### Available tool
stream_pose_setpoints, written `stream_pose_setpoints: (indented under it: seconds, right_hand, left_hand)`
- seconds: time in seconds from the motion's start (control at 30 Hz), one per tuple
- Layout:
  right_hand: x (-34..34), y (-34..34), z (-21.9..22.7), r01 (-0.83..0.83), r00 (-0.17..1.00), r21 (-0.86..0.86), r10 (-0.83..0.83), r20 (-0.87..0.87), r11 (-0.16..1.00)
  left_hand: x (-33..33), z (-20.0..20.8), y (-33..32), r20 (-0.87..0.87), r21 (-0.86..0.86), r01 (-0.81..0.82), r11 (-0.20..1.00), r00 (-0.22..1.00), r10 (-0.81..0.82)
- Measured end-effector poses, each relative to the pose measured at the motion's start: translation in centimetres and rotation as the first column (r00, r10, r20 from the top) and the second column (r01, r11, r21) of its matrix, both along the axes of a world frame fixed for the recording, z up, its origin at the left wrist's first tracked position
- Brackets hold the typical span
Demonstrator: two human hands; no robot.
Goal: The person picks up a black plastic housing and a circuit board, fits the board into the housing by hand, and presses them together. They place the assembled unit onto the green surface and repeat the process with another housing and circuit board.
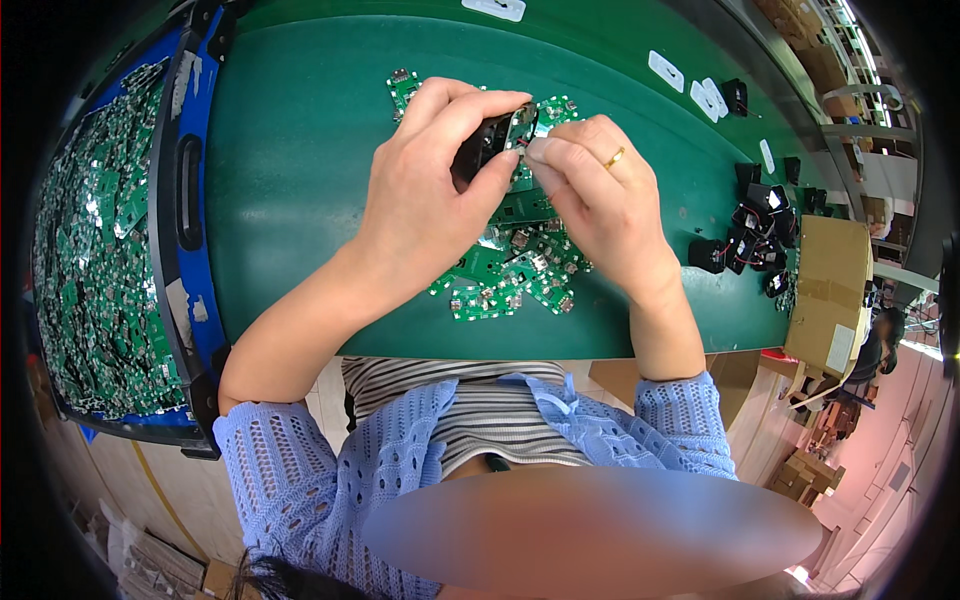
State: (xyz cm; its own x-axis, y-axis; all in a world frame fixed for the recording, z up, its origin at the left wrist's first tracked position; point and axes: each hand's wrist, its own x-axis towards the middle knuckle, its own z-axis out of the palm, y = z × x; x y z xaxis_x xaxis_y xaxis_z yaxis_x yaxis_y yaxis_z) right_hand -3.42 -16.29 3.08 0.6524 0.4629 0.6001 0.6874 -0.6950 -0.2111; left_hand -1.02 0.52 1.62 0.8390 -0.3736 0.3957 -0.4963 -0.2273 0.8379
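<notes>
The left hand grips a black plastic housing above the green tabletop, circuit board at its end. The right hand is pinched against it, contents hidden. Fitting appears unfinished; loose circuit boards and wired black housings lie unjoined.

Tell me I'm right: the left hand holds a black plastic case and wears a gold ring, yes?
Not quite: in the head view, the gold ring is on the right hand. The left hand does hold a black plastic case.
</notes>
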Motion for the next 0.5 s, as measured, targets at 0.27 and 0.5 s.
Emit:
stream_pose_setpoints:
  seconds: [0.27,0.5]
  right_hand:
    - [0.02,-0.28,-0.32,0.054,0.998,0.101,-0.053,-0.014,0.993]
    - [0.03,-0.39,-0.38,0.017,0.994,0.176,0.003,-0.112,0.984]
  left_hand:
    - [0.04,0.00,0.07,-0.187,-0.126,0.047,0.991,0.980,-0.070]
    - [-0.27,0.43,0.05,-0.151,-0.052,0.040,0.998,0.987,-0.048]
